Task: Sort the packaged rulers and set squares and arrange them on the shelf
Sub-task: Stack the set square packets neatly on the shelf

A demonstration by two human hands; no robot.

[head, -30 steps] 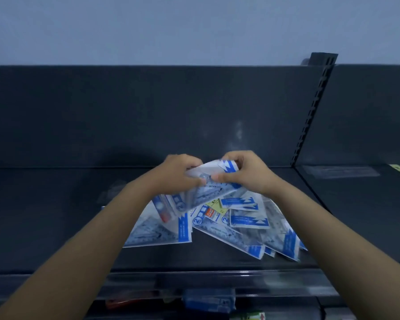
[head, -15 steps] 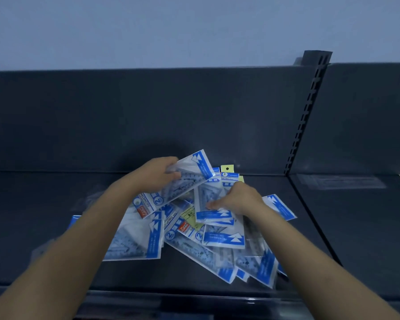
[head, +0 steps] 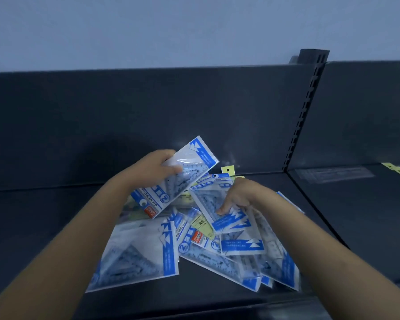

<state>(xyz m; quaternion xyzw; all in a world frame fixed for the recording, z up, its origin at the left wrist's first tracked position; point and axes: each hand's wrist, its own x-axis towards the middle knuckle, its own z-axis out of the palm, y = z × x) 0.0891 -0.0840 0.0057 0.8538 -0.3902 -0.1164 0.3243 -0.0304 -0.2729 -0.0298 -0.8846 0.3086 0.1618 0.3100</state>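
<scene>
Packaged rulers and set squares (head: 217,248) lie in a loose, overlapping heap on the dark shelf (head: 56,227), directly below and between the two grips.

Head view:
- The left grip (head: 156,167) is closed round one raised packet (head: 185,176), with the thumb across its clear face and the fingers behind. The packet is tilted, its blue-striped end up and away from the grip and its printed end down over the heap. It is clear of the shelf.
- The right grip (head: 243,194) is knuckles-up on the heap, just right of the raised packet. Its fingers are bent down onto a flat packet (head: 206,197), and one fingertip (head: 220,210) presses that packet's face near its blue strip. Whether the fingers close under the packet's edge cannot be told.
- A large set-square packet (head: 139,257) lies flat below the left grip, at the heap's near left edge.
- Further packets fan out below the right grip toward the shelf front, partly under the right forearm.
- A yellow tag (head: 228,169) stands out of the heap's far side, between the grips and just before the back panel (head: 125,123).
- A slotted upright (head: 303,116) rises beyond and to the right of the right grip, and a neighbouring shelf (head: 367,215) lies past it.
</scene>
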